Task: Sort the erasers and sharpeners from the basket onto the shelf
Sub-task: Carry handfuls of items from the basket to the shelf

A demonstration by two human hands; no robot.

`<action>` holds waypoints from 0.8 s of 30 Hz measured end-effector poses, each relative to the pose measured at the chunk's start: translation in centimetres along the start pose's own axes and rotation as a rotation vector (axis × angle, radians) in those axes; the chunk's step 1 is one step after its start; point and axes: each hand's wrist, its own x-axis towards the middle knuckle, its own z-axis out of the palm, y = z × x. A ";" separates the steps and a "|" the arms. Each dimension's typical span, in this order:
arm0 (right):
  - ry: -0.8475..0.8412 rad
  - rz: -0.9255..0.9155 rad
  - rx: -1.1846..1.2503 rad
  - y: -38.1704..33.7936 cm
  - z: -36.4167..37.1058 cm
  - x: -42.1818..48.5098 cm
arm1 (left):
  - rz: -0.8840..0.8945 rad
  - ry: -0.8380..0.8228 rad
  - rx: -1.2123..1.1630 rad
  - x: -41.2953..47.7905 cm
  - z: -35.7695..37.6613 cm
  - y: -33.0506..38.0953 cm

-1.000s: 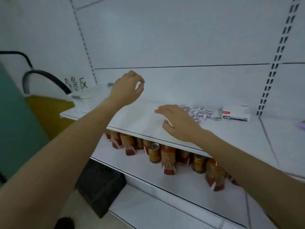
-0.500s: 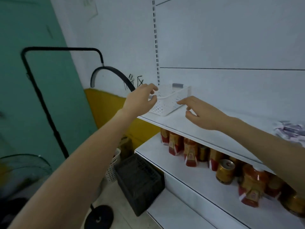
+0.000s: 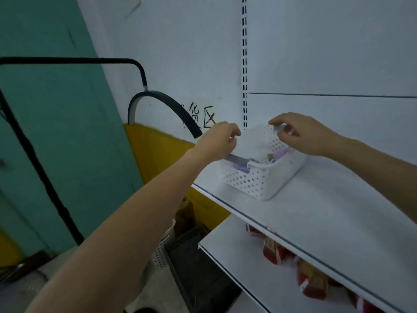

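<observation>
Left hand point(image 3: 220, 141) and right hand point(image 3: 302, 134) newly at basket point(image 3: 259, 181), fingers curled round its rim.

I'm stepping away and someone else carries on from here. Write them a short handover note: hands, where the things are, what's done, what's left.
Left hand: grips the left rim of the basket.
Right hand: pinches the grey handle at the basket's far end.
The basket stands on the upper shelf, near its left end. Small pieces, some purple, lie inside; they are too blurred to tell erasers from sharpeners.
Done: no sorted pieces show on the part of the shelf in view.
Left: take the pieces out and group erasers and sharpeners on the shelf.
</observation>
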 end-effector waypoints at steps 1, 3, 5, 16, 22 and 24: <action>0.001 0.011 0.000 0.7 0.3 1.3 | 0.016 -0.037 -0.008 1.2 0.5 -0.5; -0.013 0.045 -0.010 1.8 1.2 3.3 | 0.045 -0.140 -0.033 3.4 1.4 -1.2; -0.065 0.084 -0.036 3.0 2.3 4.6 | 0.062 -0.306 -0.059 5.3 2.4 -1.6; 0.010 0.260 0.027 5.9 4.5 6.2 | 0.338 -0.994 0.143 14.0 7.6 -1.6; -0.008 0.371 0.005 5.7 4.5 6.1 | 0.607 -0.949 0.138 16.5 9.1 -1.3; -0.005 0.403 -0.008 5.6 4.5 6.1 | 0.650 -0.974 0.121 17.1 8.8 -1.1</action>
